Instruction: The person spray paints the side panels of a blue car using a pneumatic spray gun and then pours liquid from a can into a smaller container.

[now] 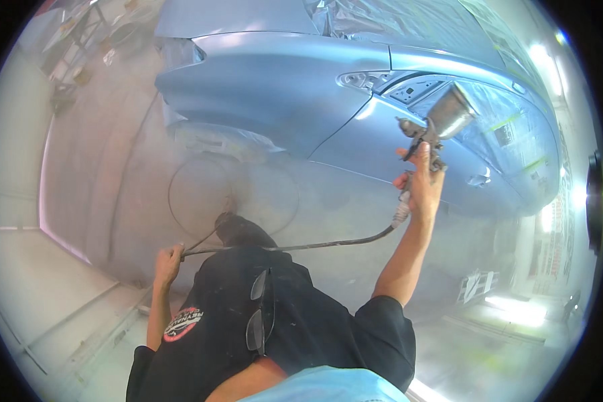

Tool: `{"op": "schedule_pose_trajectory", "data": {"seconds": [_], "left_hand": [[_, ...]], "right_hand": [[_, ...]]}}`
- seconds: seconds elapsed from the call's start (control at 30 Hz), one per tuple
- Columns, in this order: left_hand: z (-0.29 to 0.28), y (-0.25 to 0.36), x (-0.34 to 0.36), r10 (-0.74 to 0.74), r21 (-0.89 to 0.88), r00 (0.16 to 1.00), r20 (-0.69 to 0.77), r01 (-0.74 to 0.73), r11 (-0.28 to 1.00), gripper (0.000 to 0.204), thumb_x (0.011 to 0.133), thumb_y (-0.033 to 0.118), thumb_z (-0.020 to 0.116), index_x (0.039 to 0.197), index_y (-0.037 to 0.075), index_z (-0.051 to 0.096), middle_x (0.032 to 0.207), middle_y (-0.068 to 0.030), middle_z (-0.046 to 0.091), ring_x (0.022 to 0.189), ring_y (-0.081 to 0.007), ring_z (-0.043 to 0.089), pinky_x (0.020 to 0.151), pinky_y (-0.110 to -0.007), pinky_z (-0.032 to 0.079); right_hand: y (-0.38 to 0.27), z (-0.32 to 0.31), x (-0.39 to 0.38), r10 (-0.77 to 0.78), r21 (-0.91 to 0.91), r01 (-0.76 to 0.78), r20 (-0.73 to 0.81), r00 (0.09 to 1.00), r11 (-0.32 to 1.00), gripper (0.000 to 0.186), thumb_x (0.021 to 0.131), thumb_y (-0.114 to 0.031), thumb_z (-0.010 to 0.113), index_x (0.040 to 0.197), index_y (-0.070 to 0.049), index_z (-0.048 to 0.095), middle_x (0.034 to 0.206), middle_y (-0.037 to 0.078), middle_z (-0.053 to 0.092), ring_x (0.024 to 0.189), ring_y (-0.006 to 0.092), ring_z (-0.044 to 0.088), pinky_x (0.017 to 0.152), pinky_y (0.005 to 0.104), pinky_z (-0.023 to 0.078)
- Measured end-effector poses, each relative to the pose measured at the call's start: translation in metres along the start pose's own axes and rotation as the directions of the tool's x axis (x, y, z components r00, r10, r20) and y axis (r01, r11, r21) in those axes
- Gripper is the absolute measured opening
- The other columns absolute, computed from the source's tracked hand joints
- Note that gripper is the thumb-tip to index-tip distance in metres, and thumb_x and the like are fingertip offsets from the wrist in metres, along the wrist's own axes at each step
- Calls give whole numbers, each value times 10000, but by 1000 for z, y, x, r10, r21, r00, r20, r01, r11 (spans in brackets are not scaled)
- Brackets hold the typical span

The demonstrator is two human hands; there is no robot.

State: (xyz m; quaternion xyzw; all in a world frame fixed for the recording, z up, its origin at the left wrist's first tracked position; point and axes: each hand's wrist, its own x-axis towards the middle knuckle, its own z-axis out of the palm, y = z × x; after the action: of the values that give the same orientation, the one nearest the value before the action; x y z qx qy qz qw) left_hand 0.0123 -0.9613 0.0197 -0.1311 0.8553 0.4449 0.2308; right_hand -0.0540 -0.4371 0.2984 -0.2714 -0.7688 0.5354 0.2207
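My right hand (425, 184) is wrapped around the grip of a spray gun (423, 137), raised beside the car's door. A metal paint cup (453, 112) sits on top of the gun, tilted to the right. From the grip a dark air hose (328, 245) runs left across my front. My left hand (169, 263) is closed on that hose at its left end. Ahead stands a blue car (268, 87), its fender and door facing me. Clear plastic film (382, 23) covers the windshield, and more masks the side window.
Spray mist hazes the grey floor (342, 288). A loop of hose (171, 194) lies there near my foot. Masking film (214, 137) hangs in the wheel arch. Bright lamps (546, 67) line the right wall; pale wall panels (33, 281) stand at left.
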Motion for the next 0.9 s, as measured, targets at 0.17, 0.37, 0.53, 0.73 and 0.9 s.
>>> {"op": "schedule_pose_trajectory", "data": {"seconds": [0.17,0.37,0.53,0.73,0.9], "left_hand": [[-32,-19,67,26,19,969,247,-31,999,522,937,479,550,699,19,607,609,-12,524,598,-114,466,563,-311,362],[-92,-21,111,-18,-99,920,391,61,993,467,946,466,556,747,48,617,682,24,533,634,-100,446,587,-276,350],[-142,-35,123,-32,-144,947,320,82,986,481,947,494,565,751,59,626,703,26,529,644,-101,436,600,-273,336],[-194,-47,159,19,-62,895,445,10,998,520,944,530,542,756,53,625,690,22,507,645,-98,428,598,-281,338],[-262,-92,192,-9,22,879,477,-2,1000,515,947,528,536,764,54,624,688,23,504,653,-93,431,588,-288,336]], "right_hand": [[-13,24,-17,-94,-136,68,-197,976,988,463,1026,-418,526,1108,28,623,884,121,704,415,136,542,382,265,405],[-63,67,-43,-258,-280,157,-370,893,947,509,1013,-461,534,1103,35,607,856,128,694,421,134,533,383,254,401],[-91,122,-59,-153,-233,70,-359,921,970,495,1003,-473,548,1023,15,629,738,80,626,415,130,530,369,245,390],[-115,230,-79,-80,-177,68,-64,995,982,448,992,-442,581,948,0,633,664,30,549,420,106,509,374,252,380],[-114,370,-116,-5,-82,11,80,997,997,491,955,-491,614,1082,-22,685,649,-16,487,507,83,483,426,278,487]]}}
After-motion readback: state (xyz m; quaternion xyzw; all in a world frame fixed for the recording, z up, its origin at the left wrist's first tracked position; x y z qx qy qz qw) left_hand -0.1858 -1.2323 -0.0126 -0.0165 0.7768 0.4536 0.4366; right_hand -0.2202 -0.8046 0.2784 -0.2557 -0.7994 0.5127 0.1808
